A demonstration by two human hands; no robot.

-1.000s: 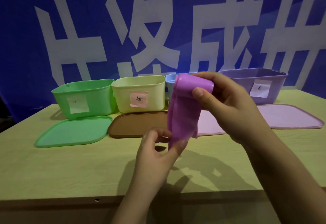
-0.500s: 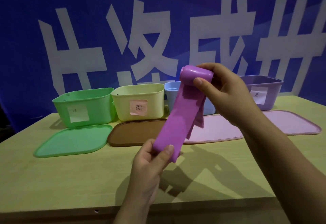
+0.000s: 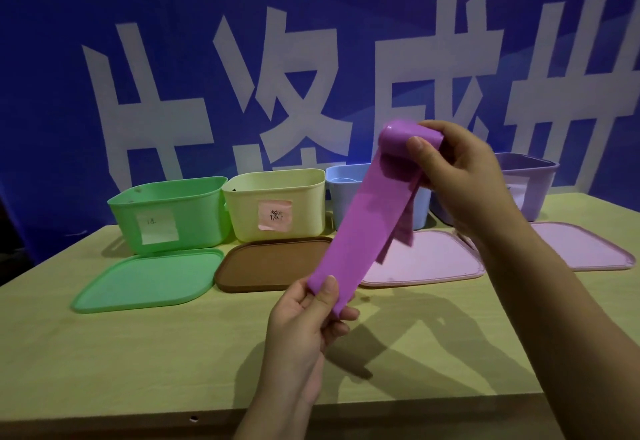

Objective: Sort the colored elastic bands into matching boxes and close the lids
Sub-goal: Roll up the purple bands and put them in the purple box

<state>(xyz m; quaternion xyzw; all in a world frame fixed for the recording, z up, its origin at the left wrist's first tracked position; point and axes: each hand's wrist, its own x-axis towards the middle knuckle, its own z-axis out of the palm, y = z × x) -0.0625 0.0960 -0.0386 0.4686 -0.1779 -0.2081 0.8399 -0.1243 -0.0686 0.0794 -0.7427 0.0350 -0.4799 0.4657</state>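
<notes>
Your right hand (image 3: 460,176) is raised over the far right of the pale wooden surface (image 3: 138,353), its thumb and fingers (image 3: 417,145) clamped on the rolled top end of a wide purple elastic band (image 3: 360,218). From there the band runs down and to the left to your left hand (image 3: 304,315), which pinches its lower end between thumb and fingers above the near middle of the surface. A shorter loose tail of the band hangs below your right hand.

Along the far edge stand four open plastic boxes: a green box (image 3: 166,211) on the left, a pale yellow box (image 3: 277,204) just beside it, a light blue box (image 3: 343,193) partly hidden by the band, and a lilac box (image 3: 533,183) behind your right hand. The green, yellow and lilac boxes carry paper labels.

In front of the boxes four lids lie flat: a green lid (image 3: 145,277), a brown lid (image 3: 273,263), a pink lid (image 3: 429,259) and another pink lid (image 3: 585,249) at the far right.
</notes>
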